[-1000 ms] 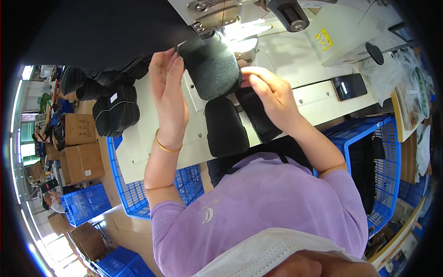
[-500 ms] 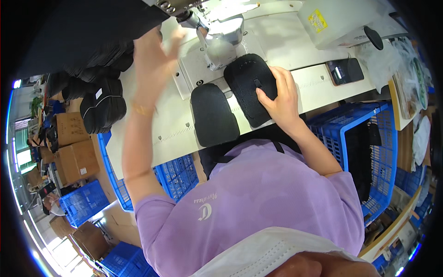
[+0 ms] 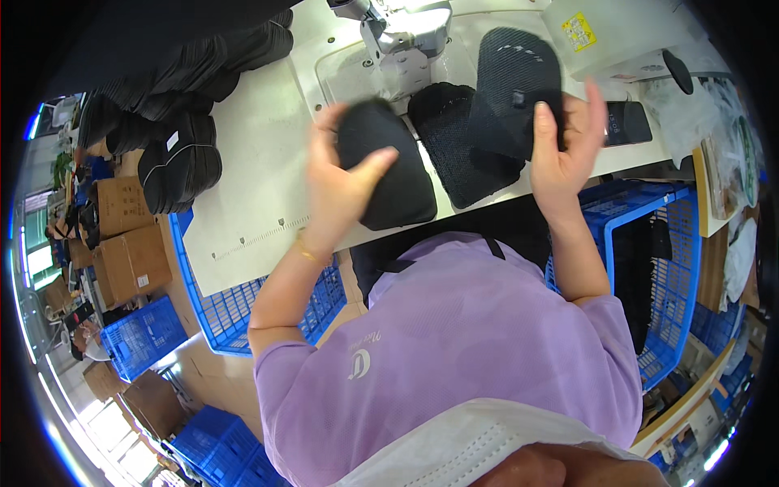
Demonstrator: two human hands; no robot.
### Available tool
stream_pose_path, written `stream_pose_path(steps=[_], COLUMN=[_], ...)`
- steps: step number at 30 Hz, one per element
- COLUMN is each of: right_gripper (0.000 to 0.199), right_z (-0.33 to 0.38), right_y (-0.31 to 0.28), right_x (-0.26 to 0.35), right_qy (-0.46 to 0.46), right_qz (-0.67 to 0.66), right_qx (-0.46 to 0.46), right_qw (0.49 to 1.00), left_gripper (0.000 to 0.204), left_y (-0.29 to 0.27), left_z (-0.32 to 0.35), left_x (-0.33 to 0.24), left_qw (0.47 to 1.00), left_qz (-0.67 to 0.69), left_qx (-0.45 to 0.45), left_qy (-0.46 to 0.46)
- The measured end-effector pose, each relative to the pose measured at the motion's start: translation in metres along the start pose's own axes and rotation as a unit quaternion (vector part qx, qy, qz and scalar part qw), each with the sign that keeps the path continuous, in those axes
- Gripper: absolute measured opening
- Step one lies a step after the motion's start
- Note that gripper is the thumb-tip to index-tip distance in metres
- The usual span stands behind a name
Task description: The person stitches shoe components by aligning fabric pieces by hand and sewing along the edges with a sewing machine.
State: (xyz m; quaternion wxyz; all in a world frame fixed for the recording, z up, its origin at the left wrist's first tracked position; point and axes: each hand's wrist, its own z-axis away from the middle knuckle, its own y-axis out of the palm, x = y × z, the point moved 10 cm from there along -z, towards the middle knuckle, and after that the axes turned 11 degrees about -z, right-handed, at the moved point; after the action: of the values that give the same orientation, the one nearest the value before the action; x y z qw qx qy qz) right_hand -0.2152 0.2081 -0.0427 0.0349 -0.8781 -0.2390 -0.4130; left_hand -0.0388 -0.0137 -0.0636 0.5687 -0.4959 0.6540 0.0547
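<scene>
Black mesh piece [image 3: 515,89] is pinched up over the tabletop [image 3: 251,162] by the right hand [image 3: 560,150], while the left hand [image 3: 345,183] grips a padded piece [image 3: 389,174]; best to line their edges up slowly.

Three black fabric pieces [image 3: 385,162] on table; two hands [image 3: 341,183]; three blue crates [image 3: 649,268].

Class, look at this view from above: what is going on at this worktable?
A person in a purple shirt stands at a white worktable with a sewing machine. The left hand grips a black padded piece lying on the table edge. The right hand holds up a black mesh piece, above another mesh piece lying flat. Stacks of similar black pieces sit to the left, and blue crates stand beside the table.
</scene>
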Motion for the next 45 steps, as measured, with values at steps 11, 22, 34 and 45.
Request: stream_pose_path(steps=[11, 22, 34, 45], right_gripper=[0.013, 0.003, 0.019, 0.019], right_z=[0.028, 0.027, 0.01, -0.021], right_y=[0.107, 0.095, 0.116, 0.131], right_x=[-0.004, 0.003, -0.014, -0.022], right_qy=[0.392, 0.296, 0.436, 0.384], right_qz=[-0.228, -0.208, -0.206, -0.279], right_qx=[0.236, 0.181, 0.268, 0.205], right_qw=[0.859, 0.914, 0.834, 0.856], left_gripper=[0.021, 0.024, 0.028, 0.017], left_y=[-0.009, -0.017, -0.02, -0.013], left_z=[-0.001, -0.005, -0.079, -0.136], left_x=[-0.015, 0.0, -0.024, -0.008], left_qw=[0.89, 0.898, 0.947, 0.942], left_qz=[0.407, 0.399, 0.29, 0.272], left_qx=[-0.038, -0.058, 0.029, 0.106], left_qy=[-0.201, -0.175, -0.134, -0.165])
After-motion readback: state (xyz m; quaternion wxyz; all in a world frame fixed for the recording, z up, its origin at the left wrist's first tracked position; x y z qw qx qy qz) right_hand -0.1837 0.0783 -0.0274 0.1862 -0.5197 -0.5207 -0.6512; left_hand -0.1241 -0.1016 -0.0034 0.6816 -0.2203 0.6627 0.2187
